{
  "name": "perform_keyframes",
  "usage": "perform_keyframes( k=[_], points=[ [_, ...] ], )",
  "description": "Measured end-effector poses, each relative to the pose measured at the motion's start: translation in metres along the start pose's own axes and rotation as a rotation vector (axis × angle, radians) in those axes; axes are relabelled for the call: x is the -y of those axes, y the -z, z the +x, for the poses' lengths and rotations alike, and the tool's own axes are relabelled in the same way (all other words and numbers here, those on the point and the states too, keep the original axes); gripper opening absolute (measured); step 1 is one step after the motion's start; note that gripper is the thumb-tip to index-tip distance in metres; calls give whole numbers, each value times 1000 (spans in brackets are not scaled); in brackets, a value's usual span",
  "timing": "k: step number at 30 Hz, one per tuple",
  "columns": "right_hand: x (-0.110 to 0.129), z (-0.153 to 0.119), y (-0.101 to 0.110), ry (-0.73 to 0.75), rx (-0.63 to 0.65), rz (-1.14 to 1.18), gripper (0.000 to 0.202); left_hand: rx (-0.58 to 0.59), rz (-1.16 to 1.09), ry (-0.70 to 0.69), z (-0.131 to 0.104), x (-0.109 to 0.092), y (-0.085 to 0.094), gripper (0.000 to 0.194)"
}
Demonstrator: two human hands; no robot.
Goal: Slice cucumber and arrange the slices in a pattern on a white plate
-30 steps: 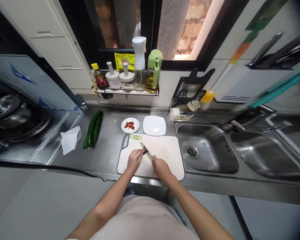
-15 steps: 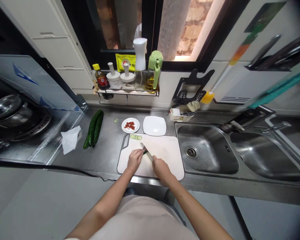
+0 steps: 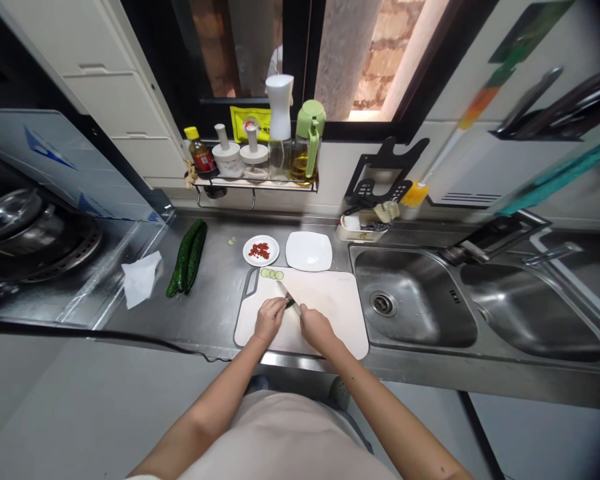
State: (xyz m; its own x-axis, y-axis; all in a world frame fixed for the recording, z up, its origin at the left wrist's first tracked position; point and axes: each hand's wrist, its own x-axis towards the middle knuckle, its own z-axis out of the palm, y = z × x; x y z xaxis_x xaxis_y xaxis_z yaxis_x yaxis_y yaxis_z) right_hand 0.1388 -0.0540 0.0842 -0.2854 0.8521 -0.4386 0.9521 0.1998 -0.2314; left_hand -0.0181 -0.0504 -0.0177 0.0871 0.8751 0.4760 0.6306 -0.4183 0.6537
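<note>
Two hands (image 3: 294,320); knife (image 3: 289,295); cucumber piece (image 3: 290,303) between.

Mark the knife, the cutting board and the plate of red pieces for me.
Knife (image 3: 288,293): head view, blade.
Cutting board (image 3: 334,300): head view, bare surface.
Plate of red pieces (image 3: 261,261): head view, near rim.

On a wire-railed shelf (image 3: 285,187) below the window (image 3: 301,73), a yellow-capped bottle (image 3: 201,157), two white-lidded jars (image 3: 227,161), a white-topped bottle (image 3: 280,110) and a green-lidded oil jug (image 3: 310,137) are lined up, with a yellow packet (image 3: 261,120) propped behind. A lidded pot (image 3: 33,233) is seated on the stove (image 3: 83,257), and a crumpled white sheet (image 3: 141,279) is laid nearby. A small caddy (image 3: 359,235) is placed near the double sink (image 3: 415,313).
</note>
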Motion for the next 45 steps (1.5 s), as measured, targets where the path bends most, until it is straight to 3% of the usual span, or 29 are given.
perform_keyframes(
  k=[12, 28, 45],
  points=[
    [6, 17, 5, 35, -22, 33, 31, 14, 4, 10, -1, 2, -2, 23],
    [-7, -26, -4, -40, 82, -16, 31, 16, -1, 19, -1, 3, -2, 25],
    [4, 4, -3, -8, 34, -1, 28, 21, -1, 21, -1, 1, 0, 25]
  ],
)
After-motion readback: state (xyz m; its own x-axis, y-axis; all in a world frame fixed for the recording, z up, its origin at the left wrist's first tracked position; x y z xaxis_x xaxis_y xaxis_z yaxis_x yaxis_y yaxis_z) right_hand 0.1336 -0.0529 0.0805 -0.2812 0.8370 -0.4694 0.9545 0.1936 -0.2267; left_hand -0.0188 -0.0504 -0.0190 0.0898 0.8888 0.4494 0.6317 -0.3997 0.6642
